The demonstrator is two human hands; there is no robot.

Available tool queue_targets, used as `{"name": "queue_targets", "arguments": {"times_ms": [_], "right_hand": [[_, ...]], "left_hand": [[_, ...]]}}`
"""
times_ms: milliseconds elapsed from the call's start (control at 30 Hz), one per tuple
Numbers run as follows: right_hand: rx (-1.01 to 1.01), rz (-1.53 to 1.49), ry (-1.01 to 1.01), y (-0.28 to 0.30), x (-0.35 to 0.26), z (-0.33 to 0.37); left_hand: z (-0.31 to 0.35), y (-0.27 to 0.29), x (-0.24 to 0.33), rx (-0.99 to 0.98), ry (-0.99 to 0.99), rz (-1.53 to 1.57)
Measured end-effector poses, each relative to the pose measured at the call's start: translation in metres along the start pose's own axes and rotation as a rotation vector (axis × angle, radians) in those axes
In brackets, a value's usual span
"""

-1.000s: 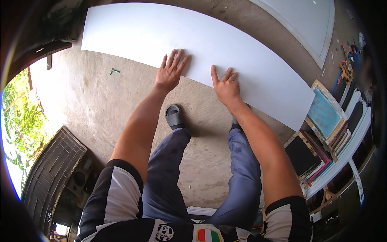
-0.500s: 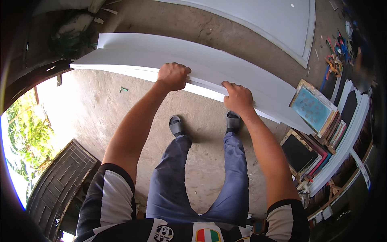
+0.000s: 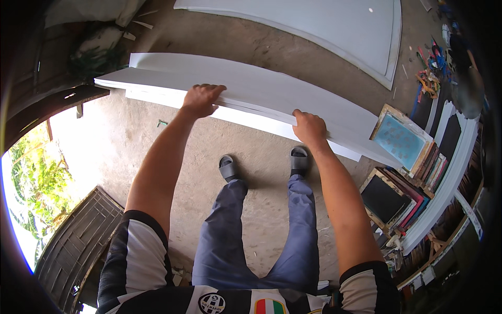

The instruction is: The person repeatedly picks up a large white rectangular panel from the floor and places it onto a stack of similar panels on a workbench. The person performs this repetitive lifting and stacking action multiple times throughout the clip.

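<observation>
Long white sheets stretch across the view in front of me, one lying partly over another so that their edges are staggered. My left hand is closed over the near edge, left of the middle. Farther right along the same edge, my right hand grips with the thumb and fingers bent round it. A lower white sheet shows beneath the near edge, between and beside the hands. The fingers under the sheets are hidden. Both arms reach forward, over my sandalled feet.
A large white panel lies on the floor beyond. At the right are stacked frames, one with a blue mesh, another dark, and a heap of coloured strips. A brown slatted panel stands at the lower left.
My left hand has slid left along the near edge, widening the gap between my hands. More of the lower sheet shows at the left. My right hand stays nearly in place.
</observation>
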State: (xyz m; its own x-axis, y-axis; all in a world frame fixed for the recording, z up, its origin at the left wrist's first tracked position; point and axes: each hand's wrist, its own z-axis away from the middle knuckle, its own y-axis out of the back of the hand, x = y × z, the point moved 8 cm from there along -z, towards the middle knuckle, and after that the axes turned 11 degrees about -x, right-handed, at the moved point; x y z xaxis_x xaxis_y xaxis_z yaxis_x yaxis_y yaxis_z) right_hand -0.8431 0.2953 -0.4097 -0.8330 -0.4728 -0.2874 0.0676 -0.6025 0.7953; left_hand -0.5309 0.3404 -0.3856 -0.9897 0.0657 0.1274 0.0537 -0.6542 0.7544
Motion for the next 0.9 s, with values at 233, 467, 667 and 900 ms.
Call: {"name": "queue_targets", "arguments": {"times_ms": [233,467,667,900], "right_hand": [[-0.09,-0.045,-0.003,0.0,0.003,0.029],[-0.139,-0.16,-0.028,-0.06,0.017,0.077],[-0.327,-0.218,-0.116,-0.065,0.028,0.147],[-0.388,-0.3,-0.203,-0.056,0.044,0.31]], "left_hand": [[0.006,-0.036,-0.047,-0.116,0.115,0.035],[0.037,-0.081,-0.029,-0.233,0.143,0.083],[0.084,-0.091,0.026,-0.451,0.107,0.182],[0.173,-0.109,0.134,-0.411,-0.048,0.181]]}}
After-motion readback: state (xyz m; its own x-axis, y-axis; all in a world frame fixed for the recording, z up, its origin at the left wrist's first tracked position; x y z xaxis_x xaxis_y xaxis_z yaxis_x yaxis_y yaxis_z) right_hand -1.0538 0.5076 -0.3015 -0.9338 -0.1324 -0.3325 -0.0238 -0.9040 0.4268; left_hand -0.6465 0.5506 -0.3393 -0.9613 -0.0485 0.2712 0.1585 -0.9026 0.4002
